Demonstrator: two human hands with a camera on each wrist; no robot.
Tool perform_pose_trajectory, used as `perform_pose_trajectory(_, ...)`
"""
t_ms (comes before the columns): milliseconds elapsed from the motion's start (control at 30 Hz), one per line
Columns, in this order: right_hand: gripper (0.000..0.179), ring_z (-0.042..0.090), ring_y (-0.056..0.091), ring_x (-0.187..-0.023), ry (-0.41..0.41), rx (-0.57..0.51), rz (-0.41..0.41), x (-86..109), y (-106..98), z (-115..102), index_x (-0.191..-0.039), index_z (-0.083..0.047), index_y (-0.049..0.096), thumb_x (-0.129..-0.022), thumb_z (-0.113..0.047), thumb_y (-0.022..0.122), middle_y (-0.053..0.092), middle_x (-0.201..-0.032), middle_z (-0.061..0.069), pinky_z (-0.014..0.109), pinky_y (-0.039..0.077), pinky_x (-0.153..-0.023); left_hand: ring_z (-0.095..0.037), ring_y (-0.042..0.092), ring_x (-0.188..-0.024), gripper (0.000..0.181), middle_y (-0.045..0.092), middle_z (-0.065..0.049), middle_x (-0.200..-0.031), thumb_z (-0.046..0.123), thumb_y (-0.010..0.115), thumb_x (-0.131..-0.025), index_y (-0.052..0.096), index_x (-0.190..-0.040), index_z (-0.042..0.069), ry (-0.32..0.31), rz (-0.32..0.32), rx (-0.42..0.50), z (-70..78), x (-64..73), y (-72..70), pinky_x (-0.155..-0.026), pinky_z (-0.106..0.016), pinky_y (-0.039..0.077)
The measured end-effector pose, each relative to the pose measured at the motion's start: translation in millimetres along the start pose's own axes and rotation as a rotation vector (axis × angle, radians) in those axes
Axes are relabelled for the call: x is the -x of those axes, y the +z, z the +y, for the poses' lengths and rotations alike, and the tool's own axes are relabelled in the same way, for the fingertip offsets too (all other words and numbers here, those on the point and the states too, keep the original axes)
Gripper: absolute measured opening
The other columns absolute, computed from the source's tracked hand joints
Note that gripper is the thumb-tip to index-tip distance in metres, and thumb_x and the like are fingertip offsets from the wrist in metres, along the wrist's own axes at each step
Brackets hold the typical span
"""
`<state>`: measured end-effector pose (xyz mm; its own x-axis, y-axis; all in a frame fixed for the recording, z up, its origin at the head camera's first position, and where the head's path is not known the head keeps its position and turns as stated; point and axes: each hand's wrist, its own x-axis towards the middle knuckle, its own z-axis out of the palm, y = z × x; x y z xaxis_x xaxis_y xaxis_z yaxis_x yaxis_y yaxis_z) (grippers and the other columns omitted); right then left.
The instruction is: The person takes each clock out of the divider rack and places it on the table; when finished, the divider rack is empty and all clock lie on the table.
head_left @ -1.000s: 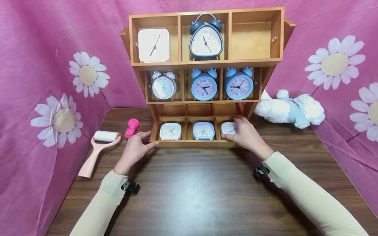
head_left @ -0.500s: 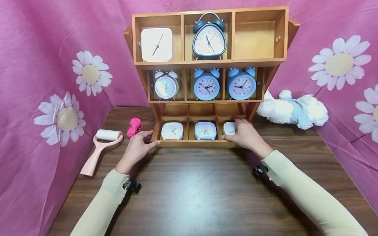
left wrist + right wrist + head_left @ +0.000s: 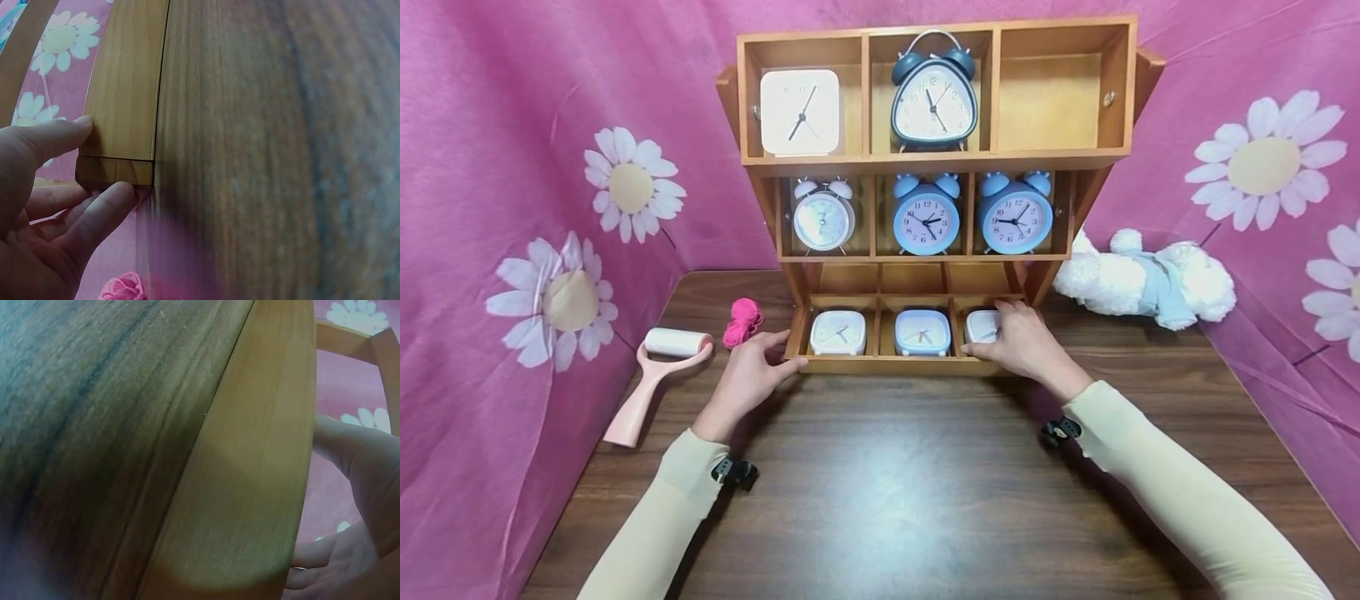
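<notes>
Nearest, over the table [image 3: 880,500], the left sleeve [image 3: 655,517] is pointing toward 1 o'clock and the right sleeve [image 3: 1195,500] toward 10 o'clock. Beyond, at 11 o'clock from the wearer, the left hand [image 3: 743,383] is pinching the near left corner of the wooden shelf [image 3: 880,366], thumb and fingers narrowly spaced across the wood. At 1 o'clock the right hand [image 3: 1033,346] is gripping the shelf's low right end, fingers curved, partly covering the small white clock [image 3: 981,325]; whether it is also touching that clock, cannot tell. The shelf itself is standing at 12 o'clock. Handling, judged: stiff, smooth wood, probably heavy with its load; the lower corners are offering the soundest hold. Farther off, the blue clocks [image 3: 927,237] are standing in the middle row and the dark twin-bell clock [image 3: 933,108] is standing above; these are likely being tippy and fragile under any jolt.
</notes>
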<state>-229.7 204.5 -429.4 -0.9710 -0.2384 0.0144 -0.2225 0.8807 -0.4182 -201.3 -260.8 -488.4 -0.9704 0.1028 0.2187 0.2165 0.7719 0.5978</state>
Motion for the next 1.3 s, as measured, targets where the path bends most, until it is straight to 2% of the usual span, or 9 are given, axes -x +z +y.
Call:
perform_pose_trajectory(233,0.106,0.058,0.052,-0.146,0.019,-0.016,-0.051,-0.8,-10.0,0.0,-0.161,0.016,0.043,-0.090,-0.047,0.091,0.051,-0.160,0.042,0.070,0.041,-0.125,-0.047,0.073,-0.129,0.066,0.077,-0.028,-0.137,0.038,0.088,-0.097,0.071,-0.146,-0.003,-0.026,-0.063,0.010,40.2,6.7,-19.6,-0.107,-0.064,0.057)
perform_pose_trajectory(333,0.103,0.058,0.052,-0.146,0.020,-0.022,-0.040,0.0,-9.8,1.1,-0.159,0.016,0.046,-0.089,-0.045,0.091,0.053,-0.159,0.041,0.069,0.042,-0.125,-0.045,0.072,-0.132,0.064,0.076,-0.027,-0.140,0.034,0.087,-0.099,0.069,-0.148,-0.003,-0.045,-0.071,-0.004,44.7,7.5,-21.2,-0.111,-0.062,0.056)
perform_pose_trajectory(633,0.100,0.058,0.053,-0.145,0.025,-0.059,0.021,2.6,-4.4,2.1,-0.157,0.015,0.050,-0.087,-0.042,0.093,0.054,-0.159,0.039,0.069,0.042,-0.124,-0.044,0.073,-0.130,0.065,0.076,-0.027,-0.140,0.033,0.089,-0.097,0.070,-0.147,-0.003,-0.051,-0.073,-0.005,42.5,7.0,-20.6,-0.109,-0.061,0.058)
perform_pose_trajectory(933,0.100,0.057,0.049,-0.147,0.019,-0.071,0.076,8.2,-8.6,-0.2,-0.157,0.013,0.049,-0.086,-0.042,0.094,0.055,-0.155,0.039,0.068,0.042,-0.124,-0.042,0.075,-0.127,0.063,0.076,-0.026,-0.141,0.031,0.089,-0.097,0.070,-0.148,-0.002,-0.062,-0.061,0.008,41.5,9.9,-21.2,-0.108,-0.060,0.058)
perform_pose_trajectory(1100,0.101,0.058,0.049,-0.146,0.024,-0.078,0.102,11.2,-15.9,-2.9,-0.156,0.016,0.048,-0.086,-0.040,0.095,0.053,-0.155,0.041,0.069,0.042,-0.124,-0.039,0.078,-0.118,0.062,0.077,-0.025,-0.140,0.031,0.089,-0.098,0.070,-0.148,-0.001,-0.071,-0.056,0.020,40.5,11.2,-20.5,-0.102,-0.058,0.060)
perform_pose_trajectory(1300,0.105,0.057,0.045,-0.148,0.017,-0.099,0.139,15.7,-30.8,-9.0,-0.158,0.017,0.044,-0.084,-0.037,0.097,0.049,-0.159,0.042,0.069,0.038,-0.126,-0.038,0.079,-0.116,0.063,0.077,-0.024,-0.140,0.033,0.089,-0.098,0.070,-0.149,0.001,-0.085,-0.054,0.019,39.2,11.5,-20.0,-0.101,-0.058,0.061)
